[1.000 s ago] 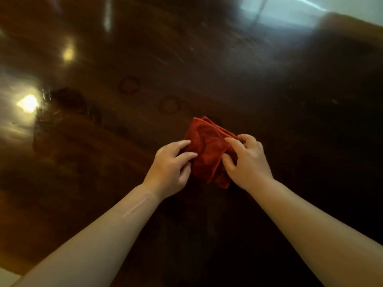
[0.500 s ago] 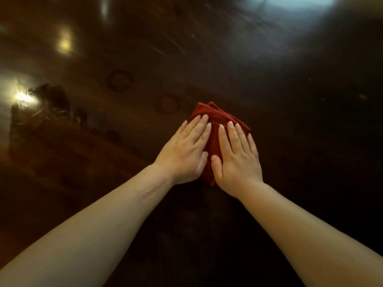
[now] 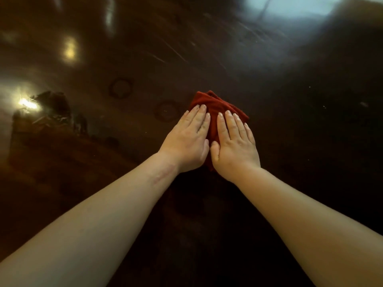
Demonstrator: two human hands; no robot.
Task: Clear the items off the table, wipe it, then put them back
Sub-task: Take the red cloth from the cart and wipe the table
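Note:
A folded red cloth (image 3: pixel 214 104) lies on the dark glossy wooden table (image 3: pixel 290 141), near the middle of the view. My left hand (image 3: pixel 189 139) and my right hand (image 3: pixel 235 143) lie flat on top of it, side by side, palms down and fingers stretched forward. Both press the cloth against the tabletop rather than grasping it. Only the cloth's far corner and a strip between the hands show; the rest is hidden under my palms.
Two faint ring marks (image 3: pixel 121 91) (image 3: pixel 166 110) stain the wood left of the cloth. Bright light reflections (image 3: pixel 69 49) shine on the table's left side, with a dark reflected shape (image 3: pixel 49 112) below them. A pale window reflection (image 3: pixel 290 6) sits at the top right.
One second ago both hands pinched and folded the cloth with curled fingers. They then flattened onto it, and now press it slightly farther forward on the table.

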